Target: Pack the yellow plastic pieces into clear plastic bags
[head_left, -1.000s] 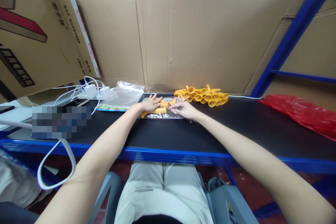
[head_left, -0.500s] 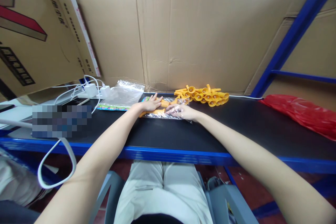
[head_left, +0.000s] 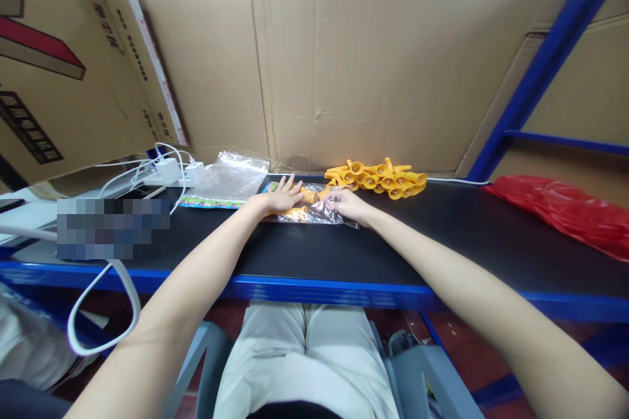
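A clear plastic bag with a colourful printed strip at its left end lies flat on the black table. Inside it are yellow horn-shaped pieces, partly covered by my hands. My left hand rests palm down over the bag's left part, fingers spread. At the right end, my right hand has bent fingers closed on the crinkled plastic; whether they also grip a yellow piece is hidden. Just behind my right hand sits a pile of similar yellow horn-shaped pieces, their round cups facing me.
Another clear bag with a printed strip lies to the left. Further left are white chargers, cables and a blurred-out object. Red plastic lies at the right. A cardboard wall stands behind the table's back edge.
My right hand's fingers have drawn back slightly to the right and curled more. Less of the front yellow piece shows beside my left hand, which stays in place.
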Motion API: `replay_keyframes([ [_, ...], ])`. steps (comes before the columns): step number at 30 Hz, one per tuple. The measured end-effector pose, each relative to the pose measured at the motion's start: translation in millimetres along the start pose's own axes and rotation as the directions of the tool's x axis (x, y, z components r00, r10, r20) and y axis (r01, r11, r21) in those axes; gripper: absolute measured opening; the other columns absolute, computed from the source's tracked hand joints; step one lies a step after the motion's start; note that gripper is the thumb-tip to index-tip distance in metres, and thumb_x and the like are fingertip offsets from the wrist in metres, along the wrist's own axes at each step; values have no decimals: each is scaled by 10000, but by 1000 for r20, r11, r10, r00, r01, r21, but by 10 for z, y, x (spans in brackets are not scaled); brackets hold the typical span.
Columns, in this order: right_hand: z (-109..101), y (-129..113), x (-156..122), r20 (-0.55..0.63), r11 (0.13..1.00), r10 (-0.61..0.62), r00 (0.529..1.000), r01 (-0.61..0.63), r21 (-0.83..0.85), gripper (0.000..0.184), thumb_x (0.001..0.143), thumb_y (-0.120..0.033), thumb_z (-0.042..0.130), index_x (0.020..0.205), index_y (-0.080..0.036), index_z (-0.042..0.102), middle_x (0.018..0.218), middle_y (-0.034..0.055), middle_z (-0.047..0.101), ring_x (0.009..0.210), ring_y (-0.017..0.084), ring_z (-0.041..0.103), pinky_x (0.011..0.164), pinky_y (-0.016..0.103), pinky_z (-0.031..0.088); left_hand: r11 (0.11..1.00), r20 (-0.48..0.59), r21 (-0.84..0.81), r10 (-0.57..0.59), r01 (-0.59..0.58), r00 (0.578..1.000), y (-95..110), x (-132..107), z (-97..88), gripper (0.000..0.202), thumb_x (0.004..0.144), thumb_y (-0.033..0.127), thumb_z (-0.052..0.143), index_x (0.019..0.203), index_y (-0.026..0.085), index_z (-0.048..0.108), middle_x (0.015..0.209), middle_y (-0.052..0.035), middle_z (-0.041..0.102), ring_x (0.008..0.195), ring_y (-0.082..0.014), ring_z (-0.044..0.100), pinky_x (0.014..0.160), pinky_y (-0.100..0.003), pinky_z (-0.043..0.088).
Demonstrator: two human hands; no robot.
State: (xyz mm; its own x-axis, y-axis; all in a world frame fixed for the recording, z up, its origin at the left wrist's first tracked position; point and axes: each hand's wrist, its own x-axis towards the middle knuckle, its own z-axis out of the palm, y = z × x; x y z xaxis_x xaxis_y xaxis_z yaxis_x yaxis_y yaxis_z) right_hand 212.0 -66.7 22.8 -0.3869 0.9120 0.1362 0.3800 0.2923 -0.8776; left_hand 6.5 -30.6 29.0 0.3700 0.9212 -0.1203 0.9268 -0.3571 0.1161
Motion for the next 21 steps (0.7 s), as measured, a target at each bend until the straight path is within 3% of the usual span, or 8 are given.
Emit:
replay_keyframes([
  [4,24,30,41,-154,996,77,985,-69,53,182,693,3,462,727,-111,599,605,1,577,504,68,520,574,227,445,1000,4,-8,13,-13,1000,6,-13,3,714,834,613,63,1430,228,-17,1430,-15,-243,1309,-276,-204,1043,-550,22],
  [14,36,58,44,-161,998,62,985,-57,33,248,714,-45,449,868,-110,633,757,42,613,552,81,527,628,287,478,1000,-18,25,11,-10,1000,28,-59,-48,702,839,605,137,1430,254,-6,1445,-6,-196,1306,-303,-213,1016,-597,-15],
  [18,13,103,64,-133,998,43,990,-48,-36,318,685,-41,416,879,-133,651,607,15,595,547,107,547,652,289,490,999,-8,28,26,-26,1000,-50,-24,-39,663,848,581,151,1429,283,39,1452,10,-177,1302,-310,-220,1005,-615,-15],
  [21,-90,126,96,-181,977,-25,983,-14,-213,314,699,-89,412,872,-137,670,604,33,611,563,145,566,666,330,491,999,29,7,35,-35,999,-122,-1,-42,678,835,607,142,1426,297,24,1460,10,-152,1303,-318,-208,996,-628,-8],
])
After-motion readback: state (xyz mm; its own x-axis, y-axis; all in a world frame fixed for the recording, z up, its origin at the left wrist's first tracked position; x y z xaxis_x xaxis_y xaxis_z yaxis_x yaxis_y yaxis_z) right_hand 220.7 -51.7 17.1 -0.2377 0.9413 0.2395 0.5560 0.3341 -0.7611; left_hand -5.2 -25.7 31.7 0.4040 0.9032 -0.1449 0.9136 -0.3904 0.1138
